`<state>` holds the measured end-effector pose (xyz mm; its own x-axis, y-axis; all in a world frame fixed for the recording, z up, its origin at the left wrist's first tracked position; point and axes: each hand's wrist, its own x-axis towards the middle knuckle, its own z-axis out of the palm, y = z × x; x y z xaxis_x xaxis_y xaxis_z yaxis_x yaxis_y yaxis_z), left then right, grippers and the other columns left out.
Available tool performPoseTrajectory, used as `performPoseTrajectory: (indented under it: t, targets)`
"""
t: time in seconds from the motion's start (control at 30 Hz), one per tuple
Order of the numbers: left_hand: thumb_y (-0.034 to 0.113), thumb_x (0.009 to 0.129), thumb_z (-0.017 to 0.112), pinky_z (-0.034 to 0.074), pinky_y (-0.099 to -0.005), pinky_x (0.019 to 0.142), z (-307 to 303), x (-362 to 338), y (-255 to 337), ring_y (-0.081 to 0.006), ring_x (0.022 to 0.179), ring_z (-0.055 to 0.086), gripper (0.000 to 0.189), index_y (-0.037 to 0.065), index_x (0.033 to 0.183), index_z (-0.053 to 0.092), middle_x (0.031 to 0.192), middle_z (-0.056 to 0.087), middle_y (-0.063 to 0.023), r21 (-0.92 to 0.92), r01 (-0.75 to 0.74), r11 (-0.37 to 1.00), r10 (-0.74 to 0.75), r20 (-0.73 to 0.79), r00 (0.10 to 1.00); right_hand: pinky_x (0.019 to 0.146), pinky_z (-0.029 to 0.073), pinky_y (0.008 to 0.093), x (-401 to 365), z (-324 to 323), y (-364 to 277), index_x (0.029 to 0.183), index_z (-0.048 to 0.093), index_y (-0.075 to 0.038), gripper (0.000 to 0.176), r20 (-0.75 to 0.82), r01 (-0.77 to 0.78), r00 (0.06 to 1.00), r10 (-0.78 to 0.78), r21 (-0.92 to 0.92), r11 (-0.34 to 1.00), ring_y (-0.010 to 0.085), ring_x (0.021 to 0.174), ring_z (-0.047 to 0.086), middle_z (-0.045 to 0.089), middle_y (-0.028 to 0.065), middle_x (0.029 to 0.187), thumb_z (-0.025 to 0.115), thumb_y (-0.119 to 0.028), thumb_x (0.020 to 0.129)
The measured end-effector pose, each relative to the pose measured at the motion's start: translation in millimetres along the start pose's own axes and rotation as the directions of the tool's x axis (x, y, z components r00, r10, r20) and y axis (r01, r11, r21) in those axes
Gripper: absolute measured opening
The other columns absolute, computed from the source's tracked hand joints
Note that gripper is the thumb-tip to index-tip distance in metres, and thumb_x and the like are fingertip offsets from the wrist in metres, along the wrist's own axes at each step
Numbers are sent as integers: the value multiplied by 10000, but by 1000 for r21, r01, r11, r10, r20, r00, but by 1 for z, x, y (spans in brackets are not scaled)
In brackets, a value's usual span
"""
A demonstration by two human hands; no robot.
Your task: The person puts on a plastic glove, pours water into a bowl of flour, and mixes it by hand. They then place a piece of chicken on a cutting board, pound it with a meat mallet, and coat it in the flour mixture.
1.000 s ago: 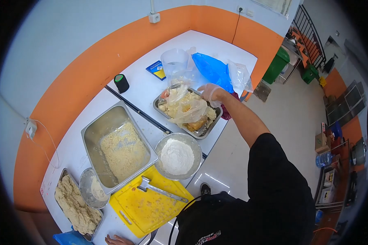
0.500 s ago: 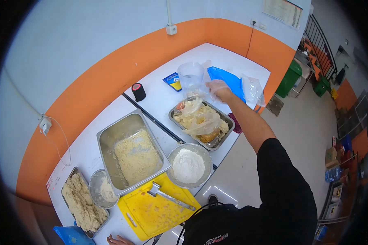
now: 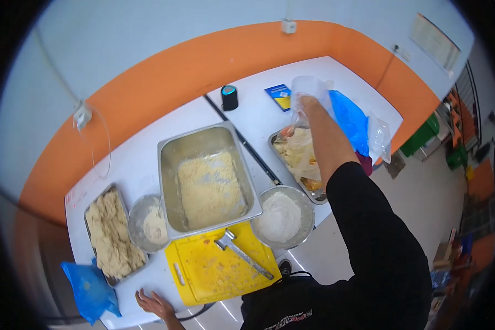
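My right hand [image 3: 309, 105] reaches to the clear plastic jug [image 3: 311, 85] at the back of the table, and its fingers are hidden or blurred there. Below that arm lies a metal tray [image 3: 278, 144] of pale crumbly pieces with a clear plastic bag [image 3: 300, 157] on top. My left hand [image 3: 155, 305] rests near the table's front edge, open and holding nothing. Close to it is a yellow cutting board [image 3: 203, 275] with a metal meat mallet [image 3: 242, 254] lying across it.
A deep steel pan [image 3: 170, 165] of crumbs stands mid-table. Beside it are a bowl of white flour [image 3: 280, 217], a smaller bowl [image 3: 140, 223] and a tray of pale coated pieces [image 3: 113, 231]. Blue bags [image 3: 91, 291], a black speaker [image 3: 229, 98] and a yellow-blue packet [image 3: 280, 97] lie around.
My right hand has moved from beside the jug to its mouth. The view has shifted, so the table's things appear further right. More of my left hand now shows.
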<state>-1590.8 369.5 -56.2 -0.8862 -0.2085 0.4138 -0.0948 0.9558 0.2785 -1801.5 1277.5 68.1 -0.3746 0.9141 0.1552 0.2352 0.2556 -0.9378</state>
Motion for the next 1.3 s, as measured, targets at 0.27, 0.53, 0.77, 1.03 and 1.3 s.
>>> performPoseTrajectory:
  t: [0.27,0.53,0.77,1.03,1.3]
  targets:
    - [413,973,402,202,-536,1085,-5,6,6,-383,1333,312,507,52,1326,446,1423,371,-193,21,47,999,-48,50,998,476,458,318,21,39,59,1066,603,-76,299,-55,-29,998,22,-126,992,159,522,531,559,49,694,620,-325,902]
    - [392,958,429,198,-517,1094,-7,9,7,-368,1333,307,482,68,1313,461,1425,369,-171,23,62,998,-63,62,996,694,460,311,9,10,36,1147,578,-43,414,186,-304,944,273,163,939,175,820,574,588,82,956,559,-399,935]
    - [300,931,491,207,-519,1082,-12,10,9,-364,1332,300,436,63,1296,463,1418,368,-169,18,53,998,-54,64,996,430,373,291,-39,-2,-5,804,581,-134,326,242,-211,960,139,304,929,111,491,445,465,-16,607,586,-431,936]
    - [315,925,483,214,-507,1071,-14,11,7,-363,1311,314,438,59,1280,478,1395,388,-165,16,36,999,-37,33,999,614,429,284,-133,-59,-147,992,620,4,273,446,26,890,-100,169,985,152,731,533,566,71,825,588,-257,921]
    - [245,919,525,204,-523,1084,-16,7,1,-379,1332,311,420,40,1283,480,1424,369,-191,-68,44,997,-42,31,999,348,243,157,-293,-126,-282,893,511,-118,156,611,-133,786,-98,321,938,12,490,318,442,-32,751,531,-248,976]
